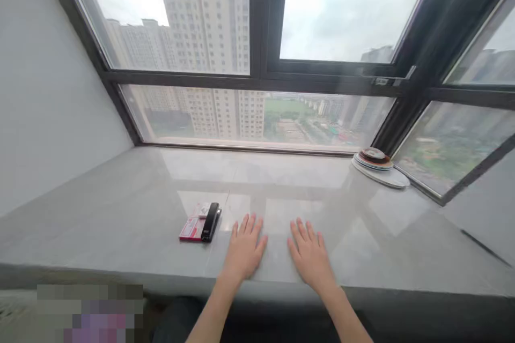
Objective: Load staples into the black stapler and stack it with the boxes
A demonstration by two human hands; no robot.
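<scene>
My left hand [244, 249] lies flat on the glossy pale window sill [132, 230], palm down with the fingers spread. Beside it, my right hand [310, 254] rests the same way, a short gap between the two. Neither holds anything. Left of my left hand, and apart from it, is a black stapler [211, 222]. It lies on or against the right side of a red and white printed packet [193, 229]. A small whitish piece [204, 210] sits at the packet's upper end; I cannot make out what it is.
A stack of plates or lids [380, 166] stands in the far right corner against the dark window frame [322, 86]. A thin dark rod or slit [485, 246] runs along the right edge. White wall [52, 91] bounds the left side. A pixelated patch covers the lower left.
</scene>
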